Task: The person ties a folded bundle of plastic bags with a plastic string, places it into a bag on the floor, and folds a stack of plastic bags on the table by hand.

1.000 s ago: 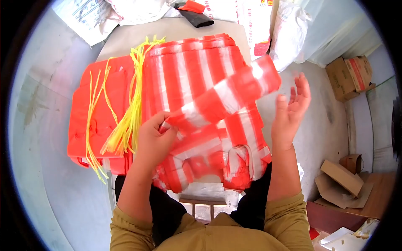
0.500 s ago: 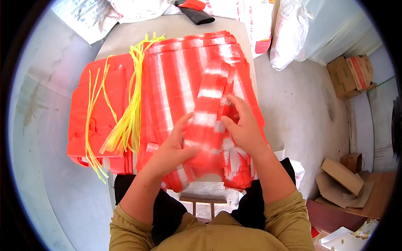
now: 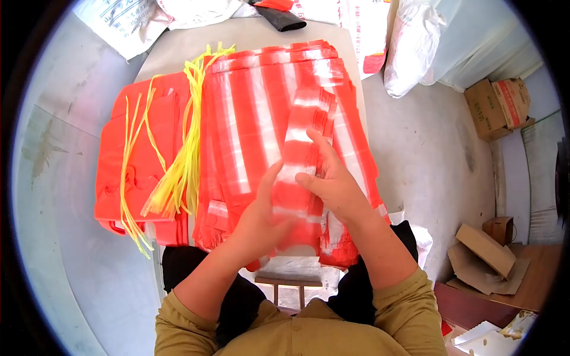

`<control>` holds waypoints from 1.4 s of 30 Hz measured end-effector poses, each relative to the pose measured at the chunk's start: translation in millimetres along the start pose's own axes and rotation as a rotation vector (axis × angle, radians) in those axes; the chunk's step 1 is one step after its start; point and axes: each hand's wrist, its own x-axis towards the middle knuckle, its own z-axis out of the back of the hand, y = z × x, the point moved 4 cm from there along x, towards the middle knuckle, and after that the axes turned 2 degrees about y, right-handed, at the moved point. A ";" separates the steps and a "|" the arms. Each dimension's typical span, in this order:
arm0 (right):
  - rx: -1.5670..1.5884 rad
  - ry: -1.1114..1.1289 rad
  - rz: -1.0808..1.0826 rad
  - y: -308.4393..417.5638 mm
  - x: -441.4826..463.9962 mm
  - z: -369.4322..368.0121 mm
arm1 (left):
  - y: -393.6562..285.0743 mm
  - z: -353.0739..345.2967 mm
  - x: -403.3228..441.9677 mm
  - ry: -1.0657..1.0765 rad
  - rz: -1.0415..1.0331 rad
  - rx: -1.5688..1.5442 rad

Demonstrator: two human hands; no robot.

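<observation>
A thick stack of red-and-white striped plastic bags [image 3: 243,113] covers the middle of the table. Lying lengthwise on its right half is a narrow folded bundle of the same striped bags [image 3: 301,121]. My left hand [image 3: 258,222] is at the bundle's lower left edge, fingers extended along it and thumb apart, slightly blurred. Against the right side rests my right hand [image 3: 337,188], its fingers stretched out and the thumb spread over the bundle's top. Neither hand is closed round the bundle. Some lower folds are hidden behind my hands.
Plain red bags [image 3: 142,148] lie stacked on the left, with yellow plastic ties [image 3: 189,148] across them. White sacks [image 3: 412,47] stand beyond the table [image 3: 184,47]. Cardboard boxes [image 3: 497,107] sit on the floor at right. A wooden stool [image 3: 288,282] shows below.
My right hand has shifted slightly left and up over the bundle. My left hand has moved a little to the right. The folded bundle looks flatter and shifted slightly right.
</observation>
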 end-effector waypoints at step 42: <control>-0.565 -0.109 0.551 23.6 0.4 39.8 | 38.4 -23.7 -13.8 0.221 0.012 -0.083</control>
